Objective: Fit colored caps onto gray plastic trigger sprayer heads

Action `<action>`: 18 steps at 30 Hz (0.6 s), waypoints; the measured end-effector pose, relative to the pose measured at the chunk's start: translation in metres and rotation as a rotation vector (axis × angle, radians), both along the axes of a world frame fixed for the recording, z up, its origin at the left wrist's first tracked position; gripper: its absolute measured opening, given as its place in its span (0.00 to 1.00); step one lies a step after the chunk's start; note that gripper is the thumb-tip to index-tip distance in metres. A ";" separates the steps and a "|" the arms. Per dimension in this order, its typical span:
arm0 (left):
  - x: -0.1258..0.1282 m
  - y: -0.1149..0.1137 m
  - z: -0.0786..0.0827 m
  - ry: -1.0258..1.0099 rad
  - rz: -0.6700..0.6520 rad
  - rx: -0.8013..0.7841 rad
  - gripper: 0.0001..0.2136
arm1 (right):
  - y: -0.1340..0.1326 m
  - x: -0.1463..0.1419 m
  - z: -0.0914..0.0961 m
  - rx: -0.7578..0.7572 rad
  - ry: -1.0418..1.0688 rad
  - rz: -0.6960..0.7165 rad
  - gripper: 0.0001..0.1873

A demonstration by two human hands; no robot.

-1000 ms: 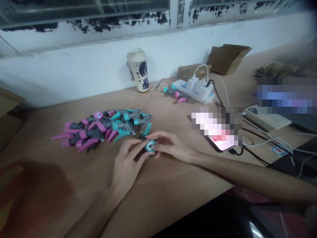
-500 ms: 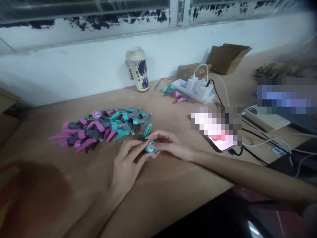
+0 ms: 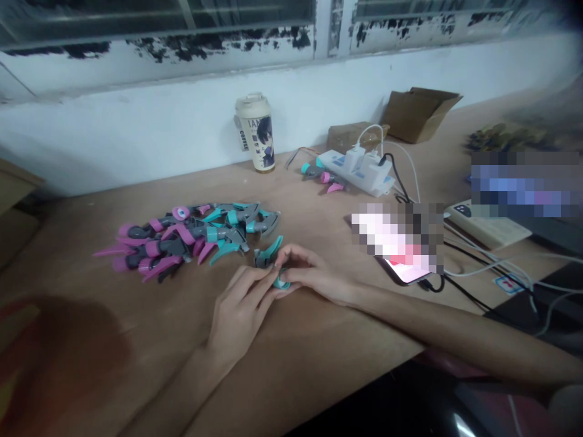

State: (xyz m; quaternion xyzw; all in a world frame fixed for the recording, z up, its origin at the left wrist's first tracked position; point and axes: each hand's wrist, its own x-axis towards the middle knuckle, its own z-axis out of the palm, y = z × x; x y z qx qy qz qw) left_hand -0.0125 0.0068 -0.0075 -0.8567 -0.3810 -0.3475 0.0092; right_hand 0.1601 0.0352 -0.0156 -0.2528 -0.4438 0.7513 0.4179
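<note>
Sprayer (image 3: 281,281) between both hands' fingers (image 3: 308,277)

We are at a makeshift indoor work spot, in a home or small workshop, we cannot tell which: a brown tabletop (image 3: 314,224) against a white wall (image 3: 159,133) below a window (image 3: 237,18), bearing heaped sprayer heads (image 3: 175,244), a power strip (image 3: 333,160) and a cardboard box (image 3: 412,115).

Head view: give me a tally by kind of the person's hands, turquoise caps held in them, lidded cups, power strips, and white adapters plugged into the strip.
Left hand and right hand: 2
Held turquoise cap: 1
Lidded cup: 1
Power strip: 1
White adapters: 2
Total: 7
</note>
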 end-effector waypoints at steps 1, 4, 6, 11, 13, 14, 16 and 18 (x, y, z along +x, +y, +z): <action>0.000 0.000 -0.001 0.009 -0.004 -0.005 0.13 | 0.000 0.000 0.000 0.004 -0.005 -0.002 0.09; 0.000 0.002 -0.003 0.018 -0.012 -0.005 0.13 | 0.000 0.000 0.001 -0.013 -0.008 0.003 0.09; 0.000 0.002 -0.003 0.024 -0.019 -0.004 0.13 | 0.000 0.000 0.002 -0.036 -0.012 -0.004 0.10; 0.001 0.000 0.000 0.041 -0.042 -0.011 0.11 | -0.001 -0.002 0.001 -0.029 -0.067 -0.074 0.11; 0.002 0.000 0.000 0.052 -0.049 -0.028 0.11 | 0.000 -0.003 0.000 -0.014 -0.084 -0.104 0.11; 0.002 0.000 0.000 0.054 -0.050 -0.033 0.11 | 0.000 -0.003 0.000 -0.020 -0.080 -0.106 0.12; 0.001 0.001 0.000 0.045 -0.039 -0.033 0.12 | 0.001 -0.003 0.001 -0.059 -0.054 -0.084 0.12; 0.001 0.002 -0.001 0.029 -0.026 -0.027 0.13 | 0.001 -0.003 0.002 -0.105 -0.027 -0.047 0.12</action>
